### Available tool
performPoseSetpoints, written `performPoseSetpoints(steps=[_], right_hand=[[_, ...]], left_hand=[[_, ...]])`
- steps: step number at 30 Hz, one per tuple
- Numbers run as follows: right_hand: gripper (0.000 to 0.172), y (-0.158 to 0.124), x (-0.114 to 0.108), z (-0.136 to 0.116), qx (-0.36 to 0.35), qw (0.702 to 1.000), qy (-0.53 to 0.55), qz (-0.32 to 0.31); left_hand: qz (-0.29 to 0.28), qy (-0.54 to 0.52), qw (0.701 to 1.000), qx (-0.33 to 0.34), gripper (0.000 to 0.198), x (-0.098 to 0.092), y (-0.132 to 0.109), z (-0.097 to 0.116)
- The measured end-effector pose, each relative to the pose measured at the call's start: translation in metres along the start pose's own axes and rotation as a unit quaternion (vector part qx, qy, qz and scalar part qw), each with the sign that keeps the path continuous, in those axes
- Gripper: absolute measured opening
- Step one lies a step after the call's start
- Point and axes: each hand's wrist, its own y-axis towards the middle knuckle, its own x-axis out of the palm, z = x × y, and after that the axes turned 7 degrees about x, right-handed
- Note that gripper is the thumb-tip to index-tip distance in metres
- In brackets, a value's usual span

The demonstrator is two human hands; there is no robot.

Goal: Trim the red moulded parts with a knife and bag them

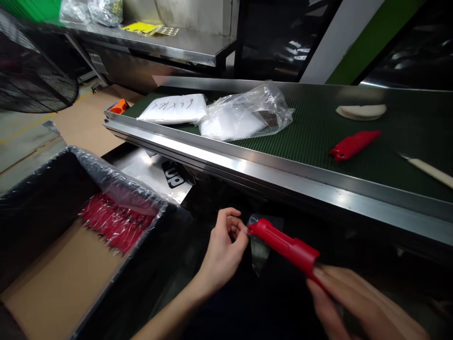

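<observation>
My right hand [357,300] grips the near end of a red plastic handle-shaped part [283,244], which points up and left. A small clear plastic sleeve [260,245] hangs at the part's far tip. My left hand [226,248] is curled, its fingertips pinching the sleeve's edge right beside the red tip. Both hands sit below the steel edge of a conveyor [247,167].
A black bin [116,293] lined with plastic, at left, holds several bagged red parts [115,222] on cardboard. On the green belt [318,132] lie another red part [354,144], clear bags [244,115], a white packet [175,108] and pale pieces [361,111].
</observation>
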Motion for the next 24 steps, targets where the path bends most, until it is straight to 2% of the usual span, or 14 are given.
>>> performPoseSetpoints(steps=[3,5,8,11,14,17,20,22,24], right_hand=[[0.024,0.008,0.003,-0.006,-0.084,0.995,-0.024,-0.04],[0.021,0.01,0.003,-0.003,-0.121,0.99,-0.036,-0.065],[0.028,0.008,0.003,0.004,-0.163,0.977,-0.056,-0.125],[0.035,0.003,0.007,0.007,-0.175,0.971,-0.054,-0.152],[0.035,-0.004,0.016,0.006,-0.142,0.981,-0.046,-0.128],[0.027,-0.015,0.029,0.001,-0.055,0.996,0.005,-0.063],[0.028,-0.026,0.043,-0.009,0.106,0.994,0.027,0.029],[0.019,-0.031,0.053,-0.017,0.241,0.966,0.076,0.052],[0.014,-0.034,0.061,-0.022,0.349,0.922,0.161,0.041]], left_hand=[[0.008,-0.031,0.999,0.006,0.021,0.005,-0.002,0.004],[0.018,-0.049,0.999,0.013,0.019,0.007,-0.001,0.005],[0.025,-0.066,0.997,0.026,0.015,0.008,0.001,0.003],[0.009,-0.064,0.997,0.037,0.013,0.007,0.0,0.0],[-0.012,-0.039,0.998,0.054,0.008,0.007,-0.005,-0.003],[-0.016,-0.01,0.997,0.075,0.002,0.008,-0.012,-0.005],[-0.004,0.01,0.997,0.081,0.003,0.014,-0.02,-0.009],[0.01,0.015,0.997,0.079,0.003,0.02,-0.026,-0.013],[0.024,0.014,0.997,0.076,0.003,0.025,-0.031,-0.017]])
